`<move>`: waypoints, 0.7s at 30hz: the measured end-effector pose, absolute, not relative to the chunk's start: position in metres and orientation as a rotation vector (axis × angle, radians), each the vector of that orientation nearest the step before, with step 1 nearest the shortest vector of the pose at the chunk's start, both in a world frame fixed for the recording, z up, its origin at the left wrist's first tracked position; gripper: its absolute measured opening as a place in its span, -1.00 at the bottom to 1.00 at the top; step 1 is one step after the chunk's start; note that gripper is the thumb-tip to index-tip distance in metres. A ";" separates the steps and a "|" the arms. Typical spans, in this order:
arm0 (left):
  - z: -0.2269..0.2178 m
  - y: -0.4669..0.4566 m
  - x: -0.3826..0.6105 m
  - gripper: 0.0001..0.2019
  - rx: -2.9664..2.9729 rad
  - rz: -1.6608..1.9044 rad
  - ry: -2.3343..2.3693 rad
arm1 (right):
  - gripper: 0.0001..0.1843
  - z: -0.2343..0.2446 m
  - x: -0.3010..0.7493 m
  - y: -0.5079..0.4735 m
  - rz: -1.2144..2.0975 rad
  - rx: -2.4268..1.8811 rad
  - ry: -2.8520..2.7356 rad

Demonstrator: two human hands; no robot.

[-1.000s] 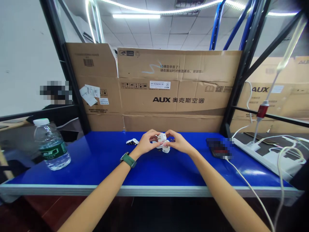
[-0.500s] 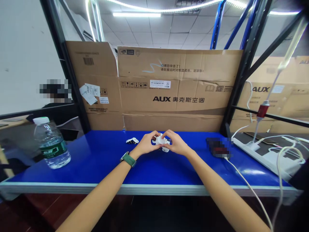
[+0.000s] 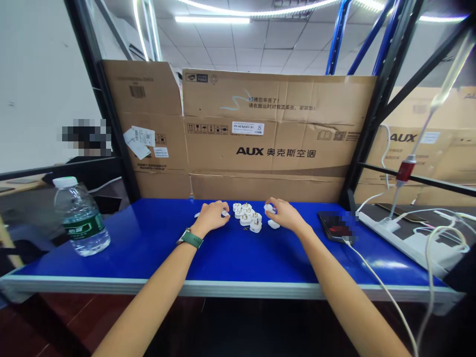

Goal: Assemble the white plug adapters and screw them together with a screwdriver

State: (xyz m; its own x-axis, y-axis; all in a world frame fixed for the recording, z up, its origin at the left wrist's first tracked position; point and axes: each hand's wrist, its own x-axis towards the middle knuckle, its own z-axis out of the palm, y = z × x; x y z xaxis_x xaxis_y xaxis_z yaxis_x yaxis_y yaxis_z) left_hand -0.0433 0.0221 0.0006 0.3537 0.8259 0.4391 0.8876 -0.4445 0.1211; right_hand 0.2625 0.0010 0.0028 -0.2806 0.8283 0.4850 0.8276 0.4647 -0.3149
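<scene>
Several white power plugs [image 3: 245, 219] with brass-coloured pins pointing up stand grouped on the blue tabletop between my hands. My left hand [image 3: 211, 217], left of the group, pinches a small white plug part [image 3: 224, 213] between thumb and fingers; its exact shape is mostly hidden. To the right of the group, my right hand [image 3: 285, 215] has its fingers closed on a white plug piece [image 3: 269, 208]. Another white piece [image 3: 273, 224] lies just under the right hand. Behind my left hand, a small white part [image 3: 197, 215] is mostly covered.
A water bottle [image 3: 80, 218] stands at the left of the blue table [image 3: 230, 263]. On the right lie a phone [image 3: 334, 225] with a charging cable and a white power strip [image 3: 405, 245]. A cardboard panel [image 3: 275, 178] closes off the back. A person sits beyond the left side.
My hands were together over the middle, around a white plug piece. They have moved apart, left and right, each with a white part, uncovering the group of plugs.
</scene>
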 end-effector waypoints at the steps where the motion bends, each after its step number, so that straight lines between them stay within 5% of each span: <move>1: -0.001 0.024 -0.046 -0.84 -2.468 -0.622 -1.592 | -0.72 0.001 0.265 0.002 0.029 -1.386 -2.171; 14: -0.007 0.026 -0.051 -0.77 -2.327 -0.414 -1.701 | -0.55 -0.011 0.271 0.009 0.181 -1.387 -2.460; 21: -0.008 0.015 -0.020 -0.71 -2.593 -0.681 -1.224 | -0.60 -0.008 0.271 0.010 0.161 -1.299 -2.310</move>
